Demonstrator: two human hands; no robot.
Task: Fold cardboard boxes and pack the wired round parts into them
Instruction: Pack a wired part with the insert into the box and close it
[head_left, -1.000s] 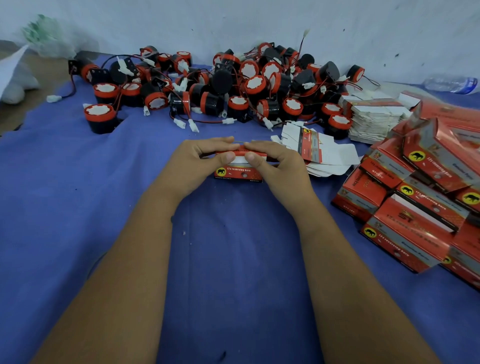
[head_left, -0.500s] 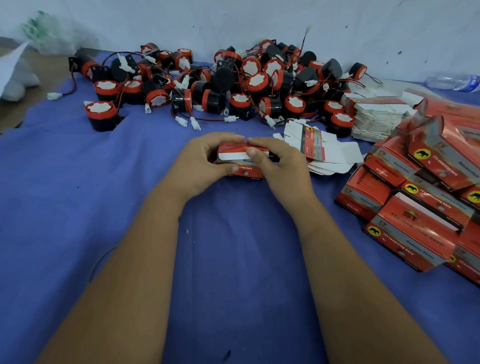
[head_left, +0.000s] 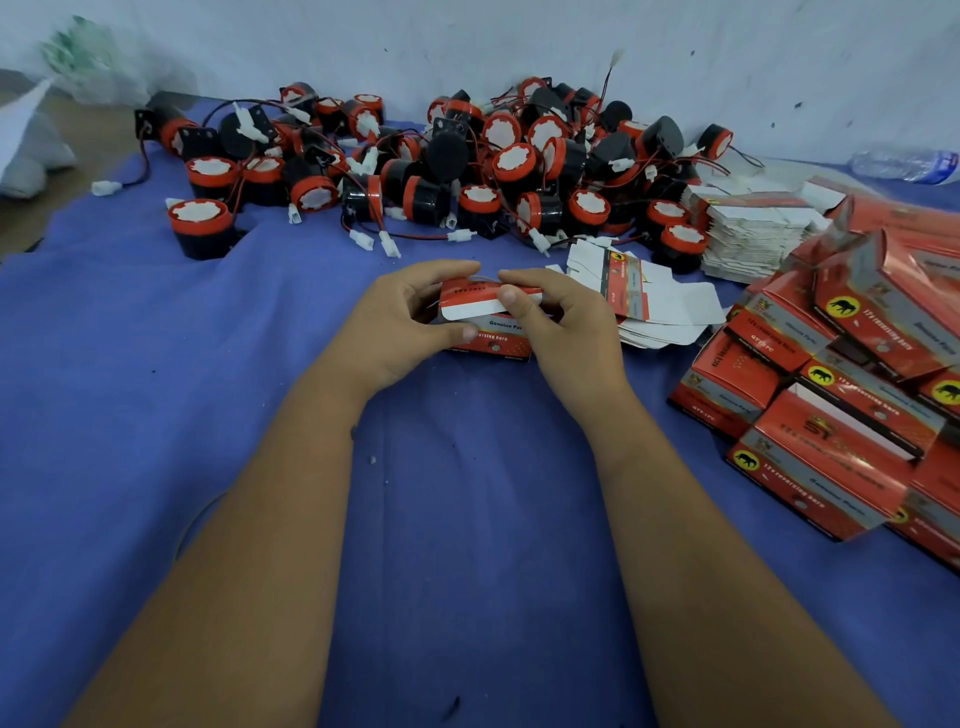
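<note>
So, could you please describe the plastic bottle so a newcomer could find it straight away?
Start at the blue cloth and follow it to its far right corner by the wall. The plastic bottle lies there on its side, the only clear, colourless thing beyond the red boxes.

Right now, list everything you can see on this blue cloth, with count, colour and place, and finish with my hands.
small red cardboard box: one, red with a white flap, centre, held off the cloth
round black-and-red wired parts: a heap too many to count, white connectors, far side by the wall
flat unfolded box blanks: a loose stack, white and red, right of the hands
bundled white blanks: one stack, far right
folded red boxes: a pile, red with yellow logos, right edge
clear plastic bottle: one, far right
blue cloth: one, covering the surface
left hand: grip on the box's left end
right hand: pinching the white flap
</note>
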